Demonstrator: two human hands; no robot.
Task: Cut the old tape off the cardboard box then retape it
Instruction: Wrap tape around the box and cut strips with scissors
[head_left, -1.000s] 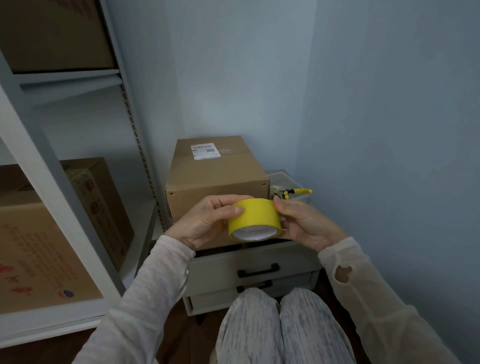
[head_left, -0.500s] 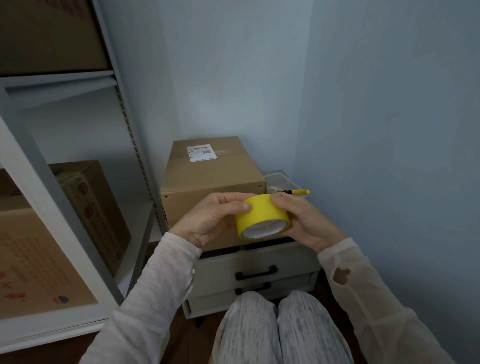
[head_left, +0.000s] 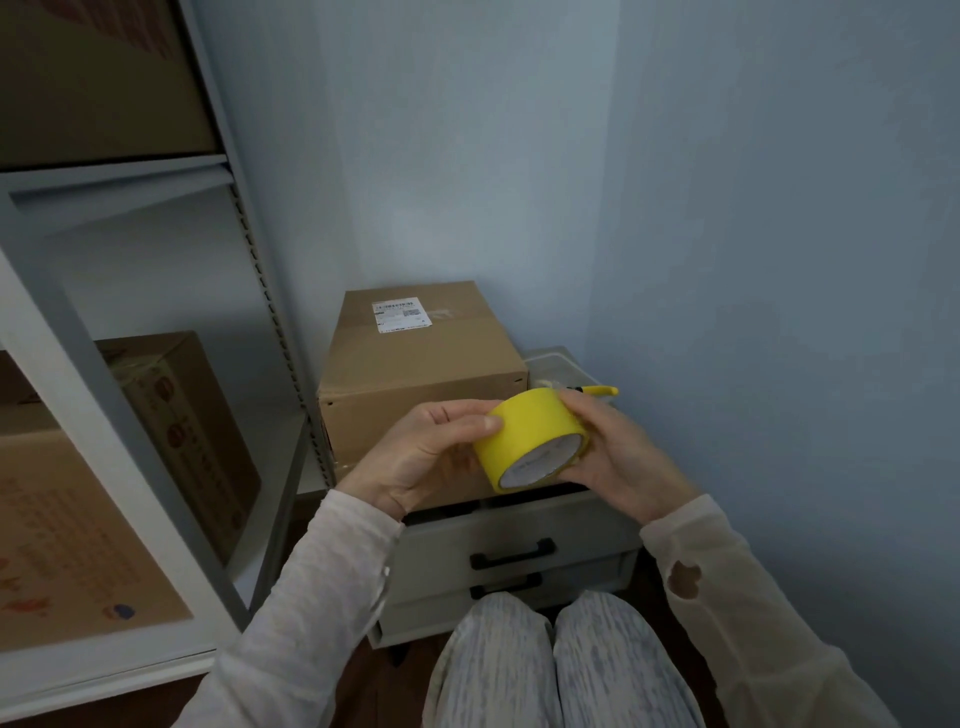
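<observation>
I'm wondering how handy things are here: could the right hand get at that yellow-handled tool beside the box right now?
Probably, once freed: the right hand grips the yellow tape roll along with the left hand. The yellow-handled tool lies just beyond its fingertips with nothing between.

The lower front of the plain brown cardboard box (head_left: 421, 358) is hidden behind the left hand (head_left: 426, 457) and the yellow roll of tape (head_left: 530, 436). The print on its white shipping label (head_left: 401, 314) is too small to read. Only the yellow handle (head_left: 600, 391) of a tool shows past the right hand (head_left: 618, 457); the rest is covered, so its kind cannot be told. That hand's fingers (head_left: 574, 408) lie mostly behind the roll. The printed cardboard carton (head_left: 67, 530) on the grey metal shelf (head_left: 104, 670) is cut off by the left edge, the dark carton (head_left: 93, 78) above by the top edge. Writing inside the roll's core is blurred.
</observation>
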